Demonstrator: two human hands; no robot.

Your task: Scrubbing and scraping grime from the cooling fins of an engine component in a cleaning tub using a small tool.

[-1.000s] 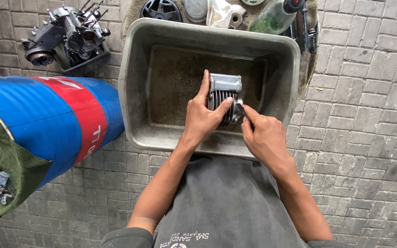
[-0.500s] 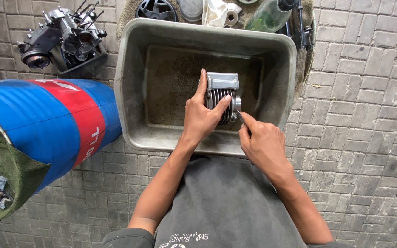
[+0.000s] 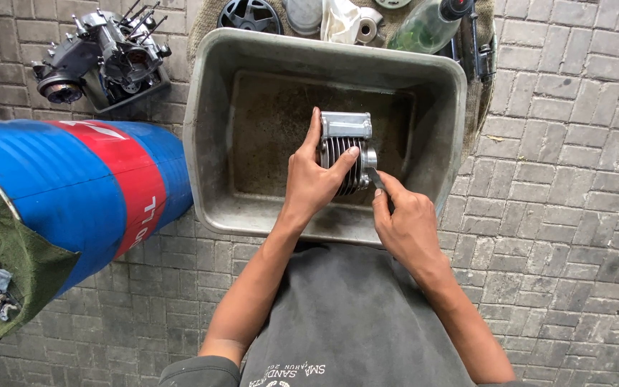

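While the finned metal cylinder point(image 3: 345, 154) is clamped in the left hand point(image 3: 315, 183), just right of the frame's centre, with the thumb laid across the fins and the fingers wrapped behind, a thin dark tool point(image 3: 376, 179) is pinched in the right hand point(image 3: 406, 226) and its tip is set against the lower right edge of the part. For this scraping or picking step to be done well, the part is best kept steady by a firm left grip, and the tool is best drawn along the edge in short, light strokes, so that the fins are not bent and the tip is not slipped toward the holding thumb; the work is best kept over the tub, so that loosened dirt is caught. The cylinder is held in the air above the grey plastic tub point(image 3: 209, 143), touching both the left hand and the tool, with the right hand just below and to its right. A blue and red drum point(image 3: 73, 186) lies at the left of the frame, an engine case point(image 3: 102, 57) rests on the paved floor point(image 3: 560, 215) at the upper left, and a green bottle point(image 3: 428, 25) is seen along the top edge.
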